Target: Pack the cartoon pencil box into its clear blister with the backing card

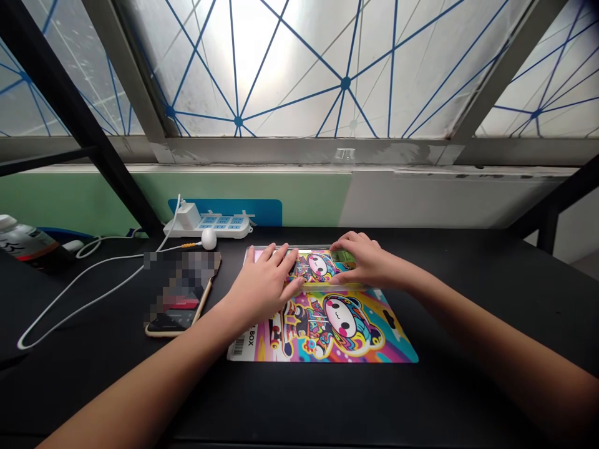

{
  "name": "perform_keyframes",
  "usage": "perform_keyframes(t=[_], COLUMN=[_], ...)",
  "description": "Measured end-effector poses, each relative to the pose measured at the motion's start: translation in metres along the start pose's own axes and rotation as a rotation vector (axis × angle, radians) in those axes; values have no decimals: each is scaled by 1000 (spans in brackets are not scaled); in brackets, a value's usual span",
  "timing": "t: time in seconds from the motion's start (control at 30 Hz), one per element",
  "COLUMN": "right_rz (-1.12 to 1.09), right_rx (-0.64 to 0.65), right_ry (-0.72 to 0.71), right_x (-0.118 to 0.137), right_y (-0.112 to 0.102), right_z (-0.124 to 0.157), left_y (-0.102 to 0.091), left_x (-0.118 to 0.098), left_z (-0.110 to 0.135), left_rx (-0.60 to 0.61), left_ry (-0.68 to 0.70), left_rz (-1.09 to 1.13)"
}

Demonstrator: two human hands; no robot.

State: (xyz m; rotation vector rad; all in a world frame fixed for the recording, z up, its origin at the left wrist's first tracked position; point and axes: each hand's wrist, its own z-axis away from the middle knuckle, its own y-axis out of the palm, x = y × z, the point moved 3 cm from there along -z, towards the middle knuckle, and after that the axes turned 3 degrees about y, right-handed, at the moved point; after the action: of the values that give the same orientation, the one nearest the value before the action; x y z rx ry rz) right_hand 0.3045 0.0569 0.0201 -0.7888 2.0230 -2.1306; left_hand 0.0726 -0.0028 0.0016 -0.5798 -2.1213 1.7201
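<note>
A flat, clear-edged plastic case [318, 267] with a bright cartoon figure on it lies on the far part of a colourful printed card [346, 327]. The card bears a larger version of the same figure, a barcode and the word "BOX" at its left end. My left hand [266, 277] rests palm down over the left end of the case, fingers spread. At the right end my right hand [367, 259] grips the case, thumb on the near edge and fingers on the far edge. Both hands cover parts of the case.
Left of the card lies a phone [182, 318], partly blurred out, with a white cable [84, 274] looping beside it. A white power strip [210, 224] with a plug stands by the wall. A dark bottle [30, 249] is at far left. Black slanted frame bars [116, 181] flank the desk.
</note>
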Motion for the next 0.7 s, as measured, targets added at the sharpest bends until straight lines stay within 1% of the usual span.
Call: perform_keyframes(t=[0.1,0.17,0.27,0.33,0.4,0.47,0.57,0.63,0.7], right_rz=[22,14,-8,-19,-25,0,123,189,207], right_rx=[-118,-201,-307,-345,-382,-441,-553,-613,-652], right_ry=[-18,-32,-62,-84,-113,-180,-341,-416,-455], right_x=[2,2,3,5,9,16,31,38,41], right_y=[2,5,9,10,7,0,-12,-16,-12], right_z=[4,8,14,17,19,24,44,67,93], left_y=[-7,-13,-19,-21,-22,-26,-42,-56,-65], left_x=[4,10,25,36,46,51,44,31,16], left_z=[-1,-1,-2,-4,-5,-5,5,22,46], left_rx=[-68,-128,-212,-263,-302,-313,-348,-464,-541], left_ry=[7,1,-19,-23,-12,13,106,195,233], left_rz=[10,9,6,27,65,89,74,55,79])
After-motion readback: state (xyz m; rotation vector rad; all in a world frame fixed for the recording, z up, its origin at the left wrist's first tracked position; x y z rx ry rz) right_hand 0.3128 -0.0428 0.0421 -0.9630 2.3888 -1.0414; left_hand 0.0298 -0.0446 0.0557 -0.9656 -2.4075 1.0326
